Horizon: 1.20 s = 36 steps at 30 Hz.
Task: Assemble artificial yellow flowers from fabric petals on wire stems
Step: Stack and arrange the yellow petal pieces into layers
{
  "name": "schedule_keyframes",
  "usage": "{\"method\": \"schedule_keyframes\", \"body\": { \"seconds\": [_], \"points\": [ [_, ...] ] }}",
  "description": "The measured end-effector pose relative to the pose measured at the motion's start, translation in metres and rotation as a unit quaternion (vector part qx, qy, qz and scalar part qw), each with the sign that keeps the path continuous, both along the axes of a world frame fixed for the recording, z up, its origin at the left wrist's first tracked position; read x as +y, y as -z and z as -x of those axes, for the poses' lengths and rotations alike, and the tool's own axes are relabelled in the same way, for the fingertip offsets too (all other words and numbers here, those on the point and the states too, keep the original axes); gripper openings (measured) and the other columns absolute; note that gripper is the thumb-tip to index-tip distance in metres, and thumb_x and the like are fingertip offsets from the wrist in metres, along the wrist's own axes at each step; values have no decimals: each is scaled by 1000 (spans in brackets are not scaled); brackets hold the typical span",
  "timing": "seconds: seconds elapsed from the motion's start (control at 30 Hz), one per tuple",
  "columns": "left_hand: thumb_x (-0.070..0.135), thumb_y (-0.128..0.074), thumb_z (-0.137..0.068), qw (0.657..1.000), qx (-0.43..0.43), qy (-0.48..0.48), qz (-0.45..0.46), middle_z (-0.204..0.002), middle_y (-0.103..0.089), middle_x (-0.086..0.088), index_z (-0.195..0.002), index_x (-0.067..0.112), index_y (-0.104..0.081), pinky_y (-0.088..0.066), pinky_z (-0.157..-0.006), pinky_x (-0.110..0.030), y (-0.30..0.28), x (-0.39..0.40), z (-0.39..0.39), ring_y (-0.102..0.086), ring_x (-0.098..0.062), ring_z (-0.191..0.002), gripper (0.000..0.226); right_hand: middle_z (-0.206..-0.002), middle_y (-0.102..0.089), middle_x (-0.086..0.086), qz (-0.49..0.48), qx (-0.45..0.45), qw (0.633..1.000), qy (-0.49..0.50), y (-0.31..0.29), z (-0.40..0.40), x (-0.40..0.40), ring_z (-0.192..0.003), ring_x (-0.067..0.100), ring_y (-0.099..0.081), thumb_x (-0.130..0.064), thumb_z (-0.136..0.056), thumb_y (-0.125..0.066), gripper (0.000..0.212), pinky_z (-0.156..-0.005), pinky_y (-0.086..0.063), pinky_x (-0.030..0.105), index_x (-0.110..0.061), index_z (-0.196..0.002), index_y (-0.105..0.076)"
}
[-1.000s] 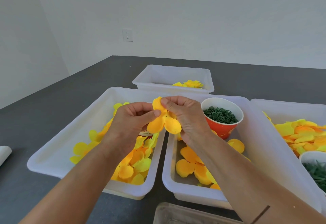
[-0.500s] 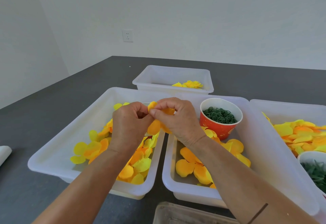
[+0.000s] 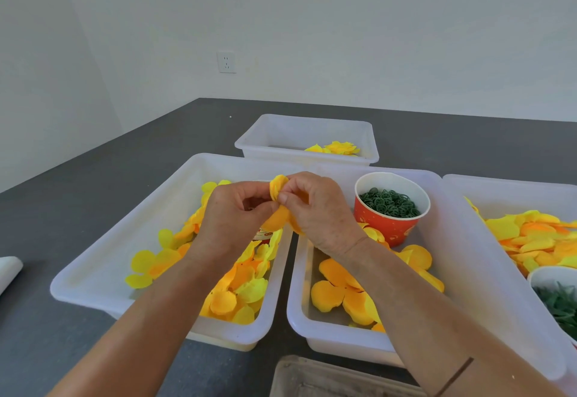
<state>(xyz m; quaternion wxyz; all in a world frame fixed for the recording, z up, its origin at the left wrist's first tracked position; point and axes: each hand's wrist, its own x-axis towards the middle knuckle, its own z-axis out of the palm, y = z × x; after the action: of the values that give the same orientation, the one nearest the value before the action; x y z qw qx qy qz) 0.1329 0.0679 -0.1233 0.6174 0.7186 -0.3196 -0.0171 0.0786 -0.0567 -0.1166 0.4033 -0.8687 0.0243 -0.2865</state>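
A yellow-orange fabric petal piece is folded up between both hands above the gap between two white bins. My left hand pinches it from the left with thumb and fingers. My right hand pinches its top from the right. No wire stem shows. Loose yellow and orange petals lie in the left white bin, and larger orange petals lie in the middle white bin. A finished yellow flower sits in the far bin.
A red paper cup of small green rings stands in the middle bin. A right bin holds more petals and a white cup of green parts. A grey tray is at the near edge, a white object at far left.
The spread petal piece has been folded into a tighter bundle. Both hands closed in on it and rose slightly; my right fingers now pinch its top edge.
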Motion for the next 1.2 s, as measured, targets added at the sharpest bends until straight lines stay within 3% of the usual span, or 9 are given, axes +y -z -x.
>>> {"method": "schedule_keyframes", "body": {
  "seconds": [0.13, 0.2, 0.33, 0.4, 0.6, 0.77, 0.9, 1.07, 1.2],
  "points": [
    [-3, -61, -84, 998, 49, 10, 22, -68, -72, 7, -98, 10, -72, -44, -50, -8, -4, -1, 3, -64, -1, -58, 22, -76, -55, 1, -35, 21, 999, -13, -1, 0, -2, -71, 7, -48, -6, -89, -57, 12, -66, -39, 20, 3, -84, -64],
    [2, -60, -86, 998, 62, 2, 30, -62, -70, 8, -94, 14, -73, -42, -46, -7, -5, -1, 5, -62, -1, -54, 19, -78, -58, 7, -41, 25, 999, -16, 0, -2, -3, -73, 14, -50, -9, -90, -57, 16, -67, -41, 25, 5, -86, -64],
    [16, -63, -87, 997, 65, -44, 27, -73, -65, -21, -79, 13, -71, -48, -56, -30, -5, -1, 3, -58, -25, -65, 11, -94, -63, 12, -26, 17, 999, -24, 1, -2, 1, -87, 18, -55, -10, -91, -57, 15, -74, -43, 25, 3, -88, -63],
    [16, -62, -88, 991, 96, -89, 39, -75, -61, -23, -71, 14, -68, -49, -62, -36, -5, -2, 0, -57, -31, -68, 18, -107, -63, 7, -47, 12, 998, -29, 1, -2, 0, -96, 13, -54, -7, -90, -55, 11, -79, -44, 21, 2, -88, -62],
    [14, -64, -86, 977, 125, -170, 25, -75, -65, -25, -64, 11, -63, -52, -53, -30, -4, -3, -3, -67, -42, -74, 22, -111, -58, -13, 24, -51, 998, -16, 2, -2, 6, -111, 12, -41, -4, -76, -66, 8, -82, -24, -3, -8, -71, -62],
    [12, -67, -84, 970, 193, -144, 44, -68, -63, -15, -68, 7, -65, -46, -39, -19, -8, -1, -1, -65, -23, -49, 16, -87, -65, -6, 23, -42, 998, -38, 0, -2, 6, -93, 12, -51, -4, -77, -67, 3, -75, -39, 17, -6, -76, -67],
    [12, -66, -85, 965, 218, -130, 62, -66, -63, -10, -72, 7, -66, -47, -40, -20, -10, 1, 1, -63, -19, -48, 14, -85, -64, -7, 14, -40, 998, -47, -3, 1, 2, -85, 9, -60, 1, -79, -66, 13, -78, -46, 17, -7, -88, -71],
    [10, -67, -83, 960, 239, -134, 54, -70, -63, -11, -76, 6, -66, -47, -39, -20, -10, 1, -1, -62, -15, -45, 8, -80, -64, 13, 29, -73, 996, -46, -3, 3, 5, -75, 25, -58, 1, -77, -68, 13, -71, -49, 36, -5, -88, -64],
    [9, -67, -82, 933, 327, -127, 87, -73, -63, -10, -99, 1, -65, -48, -39, -21, -10, 3, -6, -62, -13, -44, 20, -79, -62, 2, -43, -94, 993, -61, -5, 3, 4, -72, 16, -60, 4, -77, -67, 23, -69, -53, 26, -8, -95, -59]
  ]
}}
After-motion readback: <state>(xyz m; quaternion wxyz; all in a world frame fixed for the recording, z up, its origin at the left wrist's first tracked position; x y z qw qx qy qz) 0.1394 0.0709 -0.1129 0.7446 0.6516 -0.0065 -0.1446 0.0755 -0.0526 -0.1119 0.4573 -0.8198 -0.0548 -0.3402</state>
